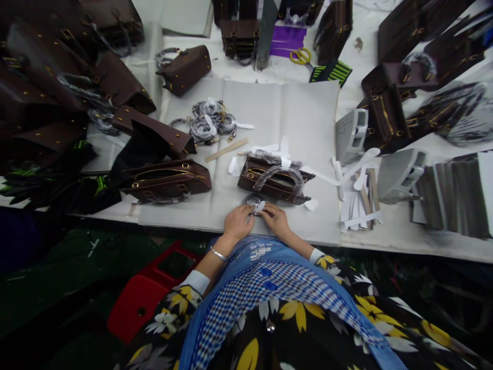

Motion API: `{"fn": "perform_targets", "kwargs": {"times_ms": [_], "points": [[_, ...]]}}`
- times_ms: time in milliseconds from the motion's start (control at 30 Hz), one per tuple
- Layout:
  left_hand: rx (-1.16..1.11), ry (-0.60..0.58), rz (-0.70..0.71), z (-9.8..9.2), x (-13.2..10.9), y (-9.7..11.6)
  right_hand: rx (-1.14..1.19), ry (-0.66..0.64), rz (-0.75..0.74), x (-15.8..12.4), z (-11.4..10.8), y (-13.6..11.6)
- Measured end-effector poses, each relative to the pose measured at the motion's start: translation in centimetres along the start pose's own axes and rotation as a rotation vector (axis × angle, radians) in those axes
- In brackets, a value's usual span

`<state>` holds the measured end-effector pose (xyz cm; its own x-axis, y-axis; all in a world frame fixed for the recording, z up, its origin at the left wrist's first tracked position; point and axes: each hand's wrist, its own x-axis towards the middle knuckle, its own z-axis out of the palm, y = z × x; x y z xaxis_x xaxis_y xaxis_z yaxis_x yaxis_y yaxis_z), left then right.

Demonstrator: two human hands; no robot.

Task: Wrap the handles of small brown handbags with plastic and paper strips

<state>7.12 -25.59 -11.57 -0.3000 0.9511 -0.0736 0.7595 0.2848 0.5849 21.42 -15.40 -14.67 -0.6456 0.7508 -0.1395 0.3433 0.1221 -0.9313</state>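
Observation:
Both my hands are at the table's near edge, their fingertips close together in a pinch. My left hand (239, 222) is closed on a plastic-wrapped bag strap (253, 198), coiled and partly hidden by the fingers. Between the hands a small white paper strip (260, 206) shows, pinched by my right hand (276, 219). Just beyond lies a small dark brown handbag (248, 177), its top open and its handles (296, 181) wrapped in clear film. Another brown handbag (169, 192) with a gold zipper rests to the left.
Several wrapped coiled straps (202, 128) lie beyond the hands, near a tan strip (226, 150). White strips (356, 208) and grey tape dispensers (400, 174) stand on the right. Yellow-handled scissors (300, 55) are at the back. A red stool (142, 298) is below the table.

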Motion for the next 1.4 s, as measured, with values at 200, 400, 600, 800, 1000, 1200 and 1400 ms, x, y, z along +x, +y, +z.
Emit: {"fn": "perform_targets", "kwargs": {"times_ms": [200, 400, 600, 800, 1000, 1200, 1400], "points": [[-0.008, -0.043, -0.086, -0.1, 0.7, -0.1, 0.220, 0.025, 0.131, -0.1, 0.8, 0.3], [-0.036, -0.043, -0.185, 0.3, 1.3, 0.1, 0.338, -0.009, 0.244, -0.2, 0.9, -0.2], [-0.166, 0.022, -0.177, 0.7, 1.3, 0.1, 0.429, -0.048, 0.284, 0.1, 0.9, -1.0], [-0.187, -0.001, -0.348, 0.6, 1.7, 0.5, 0.396, -0.037, 0.273, 0.3, 0.9, -1.3], [-0.048, 0.035, -0.316, 0.4, 2.1, 1.1, 0.207, -0.085, 0.213, -0.4, 0.3, -1.5], [-0.105, 0.037, -0.283, 0.7, 2.5, 0.3, 0.305, -0.088, 0.275, 0.4, 0.6, -0.5], [-0.237, 0.014, -0.268, 0.8, 2.4, -1.0, 0.325, -0.076, 0.317, 0.9, 0.9, -1.2]]}}
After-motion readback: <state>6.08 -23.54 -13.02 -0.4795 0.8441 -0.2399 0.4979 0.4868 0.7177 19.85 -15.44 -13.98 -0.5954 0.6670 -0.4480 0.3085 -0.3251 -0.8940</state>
